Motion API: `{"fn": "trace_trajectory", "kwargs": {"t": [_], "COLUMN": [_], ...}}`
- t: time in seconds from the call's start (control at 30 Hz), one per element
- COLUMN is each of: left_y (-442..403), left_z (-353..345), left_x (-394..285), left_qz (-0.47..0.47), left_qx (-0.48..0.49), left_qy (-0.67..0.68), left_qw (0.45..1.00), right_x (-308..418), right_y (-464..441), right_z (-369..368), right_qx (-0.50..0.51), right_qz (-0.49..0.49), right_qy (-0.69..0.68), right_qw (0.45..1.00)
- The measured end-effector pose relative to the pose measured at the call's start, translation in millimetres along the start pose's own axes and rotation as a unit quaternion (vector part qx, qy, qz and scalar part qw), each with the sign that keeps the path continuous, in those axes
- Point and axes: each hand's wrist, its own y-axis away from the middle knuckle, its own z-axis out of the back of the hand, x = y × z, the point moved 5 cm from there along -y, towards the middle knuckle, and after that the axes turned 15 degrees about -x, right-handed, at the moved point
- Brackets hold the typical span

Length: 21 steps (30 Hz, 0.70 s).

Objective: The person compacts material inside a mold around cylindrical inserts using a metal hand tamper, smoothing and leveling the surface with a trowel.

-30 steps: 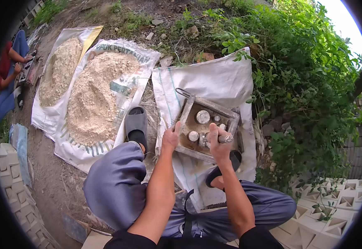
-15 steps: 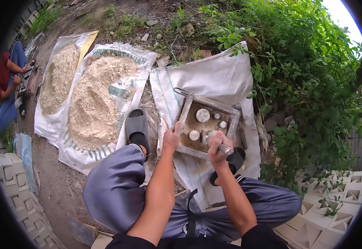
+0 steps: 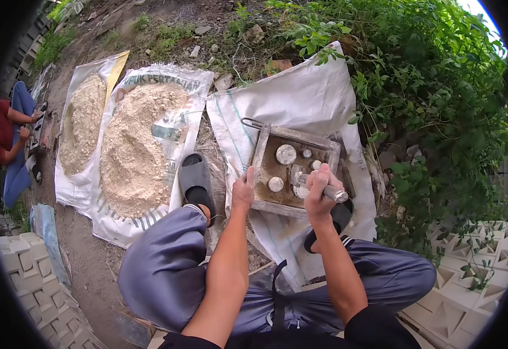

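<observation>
My left hand is closed on the near left side of a square wooden frame packed with brownish powder. In my right hand is a hammer with a round metal handle, fingers wrapped around it. Its blocky grey head is over the right part of the frame; whether it touches the powder I cannot tell. Pale round-topped pieces are set in the powder: a large one, a medium one, a small one and another partly behind my right hand.
The frame rests on a white woven sack between my feet. To the left, a heap of pale powder lies on another sack, with a second heap beyond. Another person sits far left. Leafy plants border the right; patterned blocks stand lower right.
My right hand and the hammer have moved a little right and away from me over the frame. My left hand stays on the frame's side. The whole view has shifted slightly.
</observation>
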Motion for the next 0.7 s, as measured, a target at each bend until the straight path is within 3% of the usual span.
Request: {"fn": "trace_trajectory", "kwargs": {"t": [0.03,0.1,0.13,0.2,0.23,0.3,0.37,0.43,0.5,0.57,0.6,0.63,0.7], "left_y": [4,2,1,-3,0,1,-1,0,0,3,-1,-1,-3], "left_z": [2,-1,-2,-2,0,2,-6,-2,2,4,0,-1,-1], "left_x": [2,-4,-5,-4,-1,2,-4,-1,0,-8,-10,-5,3], "left_qz": [0.001,-0.006,-0.001,-0.002,0.000,0.005,0.001,-0.011,0.005,0.022,0.019,0.012,0.007], "left_qx": [0.004,0.000,-0.003,-0.001,0.002,0.008,0.006,-0.030,-0.021,0.013,0.009,-0.002,-0.008], "left_qy": [-0.005,0.030,0.019,0.002,-0.014,-0.006,0.015,0.006,-0.002,-0.005,0.001,0.005,0.002], "left_qw": [1.000,1.000,1.000,1.000,1.000,1.000,1.000,0.999,1.000,1.000,1.000,1.000,1.000], "right_x": [-2,5,16,28,18,13,21,29,12,-6,20,30,36], "right_y": [6,6,5,4,10,19,13,14,31,49,39,38,39], "right_z": [-12,-27,-26,-15,-14,-14,-16,-8,7,12,-7,-9,-2], "right_qx": [0.059,0.147,0.143,0.020,0.023,0.081,0.115,0.086,0.056,0.075,0.158,0.159,0.062], "right_qz": [0.087,0.070,0.070,0.032,0.026,0.127,0.109,0.047,0.057,0.164,0.105,0.106,0.087], "right_qy": [0.101,0.089,0.089,0.084,0.084,0.130,0.108,0.121,0.094,0.077,0.083,0.083,0.085], "right_qw": [0.989,0.983,0.983,0.996,0.996,0.980,0.981,0.988,0.992,0.981,0.978,0.978,0.991]}}
